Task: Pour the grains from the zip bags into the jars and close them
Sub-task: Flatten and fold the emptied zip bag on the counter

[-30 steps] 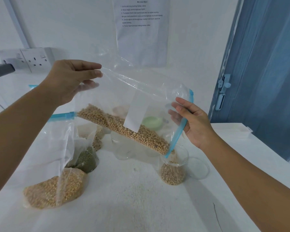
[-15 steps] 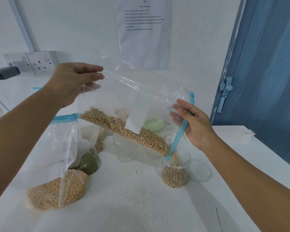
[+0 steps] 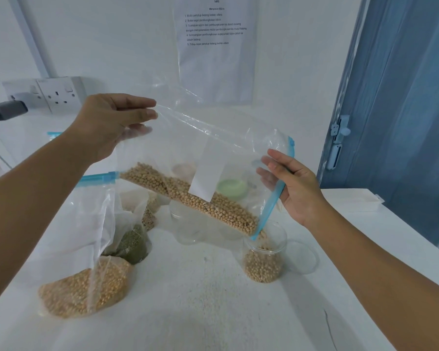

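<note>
**Two hands tip a zip bag of beans into a jar**

Two hands hold a clear zip bag (image 3: 208,158) tilted over the worktop (image 3: 213,307), its beans (image 3: 188,196) banked in a long ridge that runs from 10 o'clock down to 4 o'clock. The left hand (image 3: 112,122) pinches the bag's raised closed corner between thumb and fingers at 10 o'clock; the right hand (image 3: 293,183) grips the blue zip strip (image 3: 276,191) at 3 o'clock, fingers curled round the open edge. The bag's low corner, where the strip ends, sits just over the rim of the jar (image 3: 264,257) at 5 o'clock, and beans are dropping from it into the jar, which looks roughly half full. The jar lies below and slightly inward of the right hand, the nearer of the two, so the pour appears to turn on that hand keeping the mouth over the rim while the left lifts. A clear lid (image 3: 302,257) lies just beside the jar at its 3 o'clock, not yet fitted. At 8 o'clock a second bag (image 3: 81,287) of yellow grain rests on the worktop, with a darker green one (image 3: 132,247) behind it.

Against the view half a second ago, the grips and the tilt are much the same; the ridge seems to have slid slightly toward the low corner.
</note>
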